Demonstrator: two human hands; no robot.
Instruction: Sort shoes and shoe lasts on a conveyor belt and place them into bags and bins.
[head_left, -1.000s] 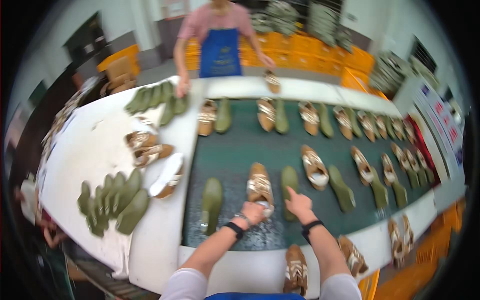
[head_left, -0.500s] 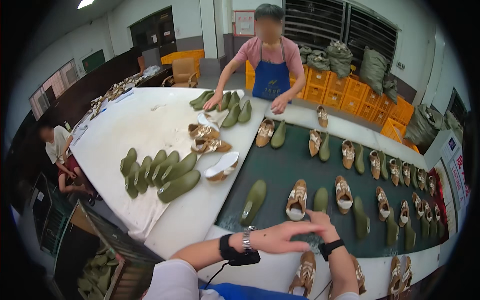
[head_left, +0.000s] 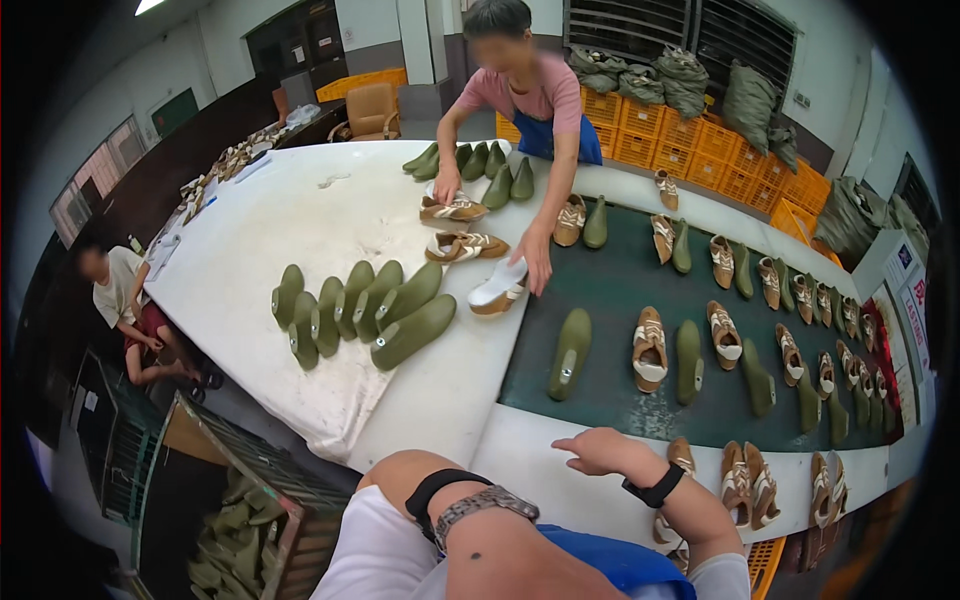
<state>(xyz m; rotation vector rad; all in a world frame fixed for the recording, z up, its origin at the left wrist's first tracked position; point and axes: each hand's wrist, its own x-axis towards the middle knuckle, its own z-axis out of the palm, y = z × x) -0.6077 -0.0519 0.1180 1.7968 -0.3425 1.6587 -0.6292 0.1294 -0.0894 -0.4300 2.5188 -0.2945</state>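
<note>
My left hand [head_left: 530, 562], below a metal wristwatch, is turned down at the lower edge in front of my blue apron [head_left: 620, 555]. Only its back shows; the fingers are hidden. My right hand [head_left: 605, 452] hovers over the white table edge with a finger stretched left, holding nothing. Nearest to it are a brown-and-white sneaker [head_left: 681, 456] and, on the dark green belt, a green shoe last [head_left: 570, 355] and another sneaker [head_left: 650, 350]. Across the table, a co-worker in pink has one hand at a sneaker with a white insole [head_left: 498, 288] and the other at another sneaker [head_left: 453, 208].
Several green lasts [head_left: 415, 330] lie grouped on the white table [head_left: 280, 220]. Sneakers and lasts line the belt [head_left: 620, 285] toward the right. A crate of lasts [head_left: 240, 530] stands lower left. Orange crates [head_left: 640, 118] and sacks line the back wall. Another person sits at left.
My left hand has swung down toward my body, and my right hand has drawn back from the belt. The co-worker has leaned forward and reached both hands to the sneakers.
</note>
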